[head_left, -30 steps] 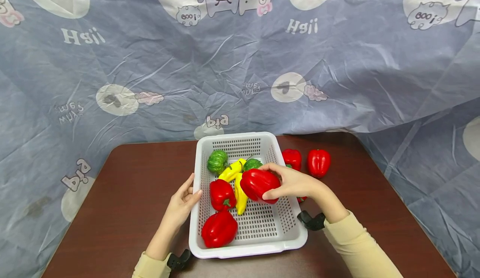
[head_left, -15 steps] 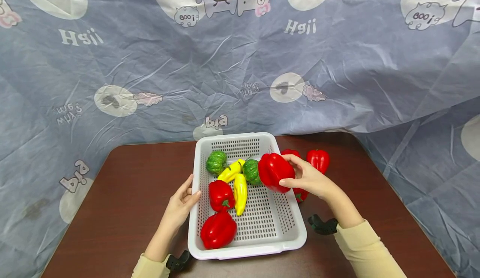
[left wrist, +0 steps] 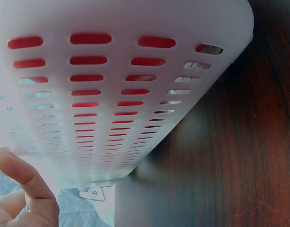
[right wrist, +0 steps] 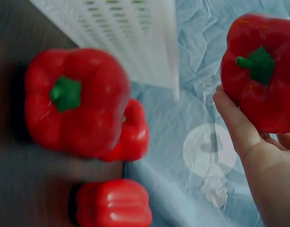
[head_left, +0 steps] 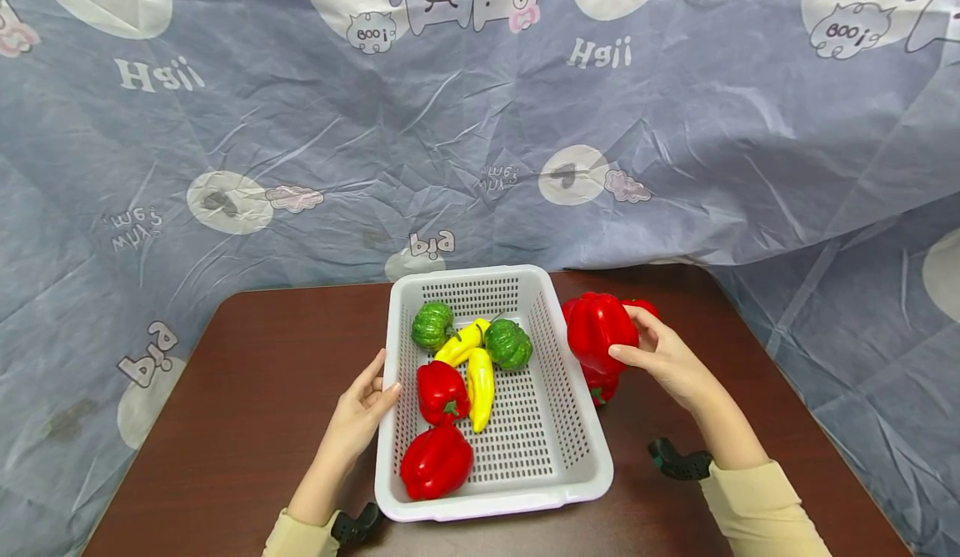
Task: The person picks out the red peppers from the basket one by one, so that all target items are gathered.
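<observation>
My right hand [head_left: 667, 369] holds a red bell pepper [head_left: 602, 332] between thumb and fingers, raised beyond the basket's right side. In the right wrist view, this pepper's green stem [right wrist: 262, 65] faces the camera. My left hand [head_left: 358, 407] grips the left rim of the white plastic basket [head_left: 517, 503], thumb on top of the rim. Inside the basket are two red bell peppers, one in the middle [head_left: 441, 392] and one in front [head_left: 437, 461]. Two yellow peppers [head_left: 482, 388] and two green ribbed pumpkin-like vegetables [head_left: 508, 344] lie further back.
On the brown table [head_left: 247, 424], three more red bell peppers stand right of the basket: a near one [right wrist: 78, 106], one behind it [right wrist: 135, 135] and one apart [right wrist: 116, 203]. The held pepper partly hides them in the head view. A printed grey-blue cloth [head_left: 360, 140] hangs behind.
My right hand has carried the red bell pepper rightward, from above the basket to beyond its right rim. The right green vegetable is uncovered. The left hand has stayed at the rim.
</observation>
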